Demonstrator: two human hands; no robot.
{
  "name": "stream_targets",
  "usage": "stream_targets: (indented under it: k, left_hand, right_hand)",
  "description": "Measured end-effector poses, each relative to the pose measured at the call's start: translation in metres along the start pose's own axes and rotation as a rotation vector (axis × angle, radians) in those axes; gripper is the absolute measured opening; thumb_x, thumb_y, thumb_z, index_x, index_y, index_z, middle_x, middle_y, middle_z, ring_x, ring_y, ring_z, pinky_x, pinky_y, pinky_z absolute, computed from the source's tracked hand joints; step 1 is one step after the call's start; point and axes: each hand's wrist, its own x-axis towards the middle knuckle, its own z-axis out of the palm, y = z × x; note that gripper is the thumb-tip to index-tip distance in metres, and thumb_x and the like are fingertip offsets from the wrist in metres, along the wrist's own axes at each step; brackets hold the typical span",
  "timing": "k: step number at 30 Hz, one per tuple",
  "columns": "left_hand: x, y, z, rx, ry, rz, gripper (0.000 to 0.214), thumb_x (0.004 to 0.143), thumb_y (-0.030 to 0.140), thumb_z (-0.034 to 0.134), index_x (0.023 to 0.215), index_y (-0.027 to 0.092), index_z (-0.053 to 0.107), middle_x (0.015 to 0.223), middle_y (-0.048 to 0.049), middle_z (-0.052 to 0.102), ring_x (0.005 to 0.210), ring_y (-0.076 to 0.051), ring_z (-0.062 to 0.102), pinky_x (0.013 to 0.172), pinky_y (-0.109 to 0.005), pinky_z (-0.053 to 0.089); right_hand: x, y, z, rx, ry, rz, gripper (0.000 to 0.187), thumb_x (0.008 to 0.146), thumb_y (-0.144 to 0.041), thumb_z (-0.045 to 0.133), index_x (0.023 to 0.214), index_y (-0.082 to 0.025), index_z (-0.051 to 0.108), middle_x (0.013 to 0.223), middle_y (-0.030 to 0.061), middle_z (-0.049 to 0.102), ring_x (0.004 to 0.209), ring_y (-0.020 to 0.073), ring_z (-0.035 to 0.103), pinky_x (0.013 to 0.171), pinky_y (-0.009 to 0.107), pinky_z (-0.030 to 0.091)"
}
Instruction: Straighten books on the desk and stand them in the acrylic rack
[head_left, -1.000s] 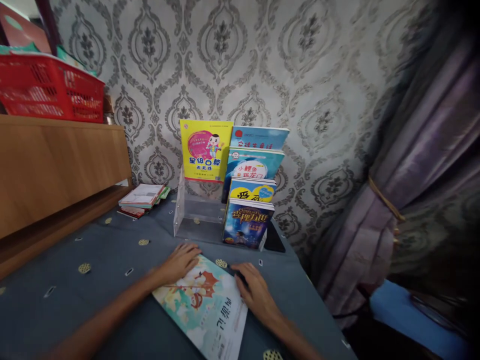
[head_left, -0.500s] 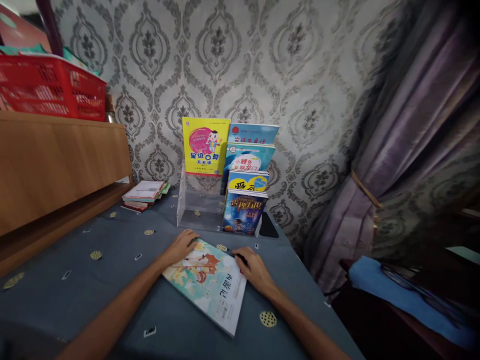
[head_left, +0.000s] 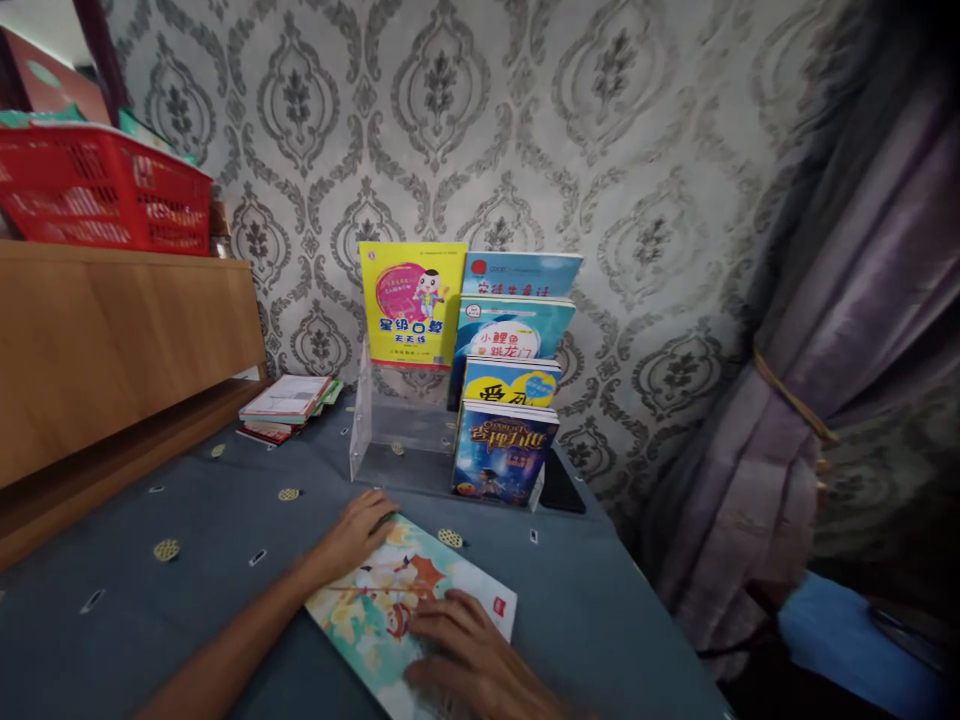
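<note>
A paperback book with a pale green illustrated cover lies flat and slanted on the table. At its far left corner my left hand curls its fingers together against the edge; the thumb is not clearly visible. My right hand lies over the middle of the cover, fingers apart and slightly blurred, hiding the title. Behind the book stands a clear acrylic rack. A yellow workbook stands upright in its left column. Stepped in the right column are several books, with a dark blue book foremost.
A small stack of books lies to the rack's left, and a black phone to its right. A wooden cabinet carries a red basket. Purple curtains hang at right, near a blue cloth.
My right hand has moved from the book's right edge onto its cover, towards me. My left hand remains at the far left corner. The view has shifted slightly.
</note>
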Motion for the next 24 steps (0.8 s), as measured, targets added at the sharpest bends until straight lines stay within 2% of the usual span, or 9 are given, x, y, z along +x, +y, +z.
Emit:
stream_targets:
  k: [5,8,11,14,17,19,21,24]
  left_hand:
    - [0.001,0.005,-0.006,0.040,-0.041,-0.031,0.033,0.098,0.029,0.044,0.121,0.021,0.066,0.114,-0.0088,0.067,0.112,-0.023,0.059,0.104,-0.038,0.047]
    - [0.001,0.004,-0.009,0.055,-0.067,-0.020,0.033,0.098,0.029,0.044,0.120,0.018,0.066,0.115,-0.0104,0.067,0.113,-0.025,0.059,0.104,-0.040,0.046]
    - [0.001,0.001,-0.011,0.076,-0.072,0.018,0.031,0.098,0.029,0.043,0.119,0.020,0.065,0.113,-0.0091,0.067,0.109,-0.024,0.059,0.102,-0.041,0.046]
    - [0.000,-0.001,-0.019,0.145,-0.056,0.029,0.030,0.099,0.030,0.042,0.111,0.018,0.067,0.104,-0.0094,0.067,0.101,-0.023,0.060,0.095,-0.039,0.048]
    - [-0.004,-0.003,-0.031,0.248,-0.046,0.019,0.032,0.098,0.033,0.042,0.086,0.018,0.067,0.086,-0.0076,0.064,0.087,-0.021,0.059,0.082,-0.033,0.047]
    - [-0.007,-0.005,-0.040,0.288,-0.062,0.000,0.038,0.097,0.036,0.041,0.070,0.019,0.061,0.073,-0.0047,0.059,0.075,-0.018,0.057,0.071,-0.029,0.042]
    - [-0.010,-0.005,-0.046,0.276,-0.113,-0.008,0.043,0.097,0.039,0.041,0.061,0.019,0.053,0.062,-0.0012,0.052,0.062,-0.015,0.050,0.061,-0.026,0.035]
    - [-0.014,0.004,-0.046,0.161,-0.257,0.031,0.051,0.097,0.045,0.039,0.054,0.018,0.041,0.052,0.0035,0.038,0.050,-0.009,0.036,0.053,-0.025,0.024]
  right_hand:
    - [-0.002,-0.017,-0.010,0.093,-0.110,-0.037,0.038,0.098,-0.028,0.057,0.135,-0.034,0.058,0.139,0.0067,0.063,0.137,0.0222,0.050,0.120,0.048,0.031]
    - [0.000,-0.027,-0.013,0.187,-0.158,0.008,0.048,0.089,-0.040,0.066,0.134,-0.025,0.059,0.144,0.0128,0.057,0.142,0.0286,0.042,0.121,0.056,0.025]
    - [0.002,-0.025,-0.012,0.211,-0.137,0.005,0.041,0.091,-0.030,0.059,0.132,-0.021,0.061,0.141,0.0141,0.057,0.141,0.0261,0.042,0.121,0.054,0.025]
    - [-0.002,-0.013,-0.014,0.208,-0.105,-0.008,0.039,0.092,-0.027,0.056,0.130,-0.018,0.062,0.139,0.0154,0.058,0.138,0.0251,0.045,0.120,0.051,0.029]
    - [-0.012,0.006,-0.020,0.169,-0.082,0.044,0.036,0.093,-0.026,0.056,0.128,-0.019,0.064,0.141,0.0154,0.057,0.136,0.0247,0.048,0.116,0.049,0.035]
    - [-0.020,0.022,-0.023,0.125,-0.051,0.116,0.034,0.093,-0.027,0.059,0.125,-0.021,0.066,0.141,0.0144,0.057,0.136,0.0267,0.048,0.114,0.051,0.038]
    - [-0.026,0.038,-0.023,0.082,-0.011,0.185,0.033,0.091,-0.025,0.060,0.123,-0.023,0.068,0.140,0.0133,0.058,0.136,0.0287,0.048,0.111,0.053,0.040]
    - [-0.034,0.060,-0.019,-0.015,0.075,0.304,0.039,0.089,-0.017,0.054,0.125,-0.024,0.067,0.139,0.0139,0.059,0.134,0.0309,0.050,0.107,0.057,0.043]
